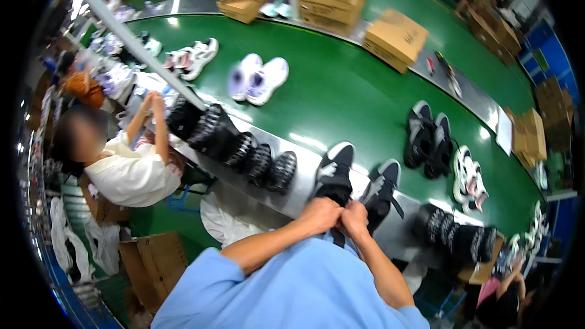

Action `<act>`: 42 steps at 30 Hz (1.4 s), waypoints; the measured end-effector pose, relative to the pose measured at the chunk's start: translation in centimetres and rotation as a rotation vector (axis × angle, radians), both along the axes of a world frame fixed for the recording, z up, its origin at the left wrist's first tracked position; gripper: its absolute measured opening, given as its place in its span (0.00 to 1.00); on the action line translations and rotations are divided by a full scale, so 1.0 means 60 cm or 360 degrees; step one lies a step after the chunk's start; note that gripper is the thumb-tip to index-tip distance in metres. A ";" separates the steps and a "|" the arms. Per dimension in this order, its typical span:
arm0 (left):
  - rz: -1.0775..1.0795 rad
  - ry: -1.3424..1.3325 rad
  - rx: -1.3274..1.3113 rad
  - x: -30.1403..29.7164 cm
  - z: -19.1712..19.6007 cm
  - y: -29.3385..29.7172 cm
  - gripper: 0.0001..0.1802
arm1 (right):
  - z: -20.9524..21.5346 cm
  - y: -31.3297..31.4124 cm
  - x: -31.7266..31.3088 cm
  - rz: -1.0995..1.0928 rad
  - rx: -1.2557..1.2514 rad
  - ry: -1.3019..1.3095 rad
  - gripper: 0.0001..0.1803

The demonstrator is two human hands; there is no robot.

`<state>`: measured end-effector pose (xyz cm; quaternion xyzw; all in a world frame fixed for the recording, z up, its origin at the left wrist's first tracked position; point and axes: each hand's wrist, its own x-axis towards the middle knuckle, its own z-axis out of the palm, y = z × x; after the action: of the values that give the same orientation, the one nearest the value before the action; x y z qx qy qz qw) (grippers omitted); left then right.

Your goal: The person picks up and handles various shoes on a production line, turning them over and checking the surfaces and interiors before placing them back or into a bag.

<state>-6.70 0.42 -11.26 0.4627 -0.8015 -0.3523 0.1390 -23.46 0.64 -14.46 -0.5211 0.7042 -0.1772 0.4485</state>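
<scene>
My left hand [322, 214] and my right hand [354, 218] meet in front of my body, both with fingers closed in a pinch. What they pinch is too small and hidden to make out; a dark strip [339, 238] shows just below them. Right beyond my left hand is a black and grey sneaker [335, 172] with a white toe edge, its heel end toward me. A matching sneaker [380, 192] lies beside my right hand, with a dark strap sticking out at its side. Both rest across the metal edge of the green work surface.
Black patterned shoes [260, 164] stand in a row along the metal ledge [241, 184] at left, more black ones [454, 231] at right. White-lilac sneakers [259, 79], dark sneakers [428, 140] and a cardboard box [396, 39] sit farther off. A seated person [131, 167] works at left.
</scene>
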 end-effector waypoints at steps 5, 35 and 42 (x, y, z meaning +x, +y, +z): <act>0.0838 0.0014 -0.0503 0.019 0.107 -0.005 0.12 | 0.101 -0.005 0.032 -0.0132 0.0417 -0.0423 0.09; 0.1087 -0.0336 0.0859 0.044 0.019 0.023 0.30 | 0.067 0.008 0.042 -0.0280 0.0547 -0.0681 0.11; 0.1424 0.0517 0.1820 0.061 -0.007 0.016 0.52 | 0.086 0.007 0.035 -0.0371 0.0591 -0.0781 0.11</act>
<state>-3.07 1.38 -11.65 0.6871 -0.1974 -0.6882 0.1234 -21.38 1.06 -9.29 -0.2881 0.6503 -0.2163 0.6688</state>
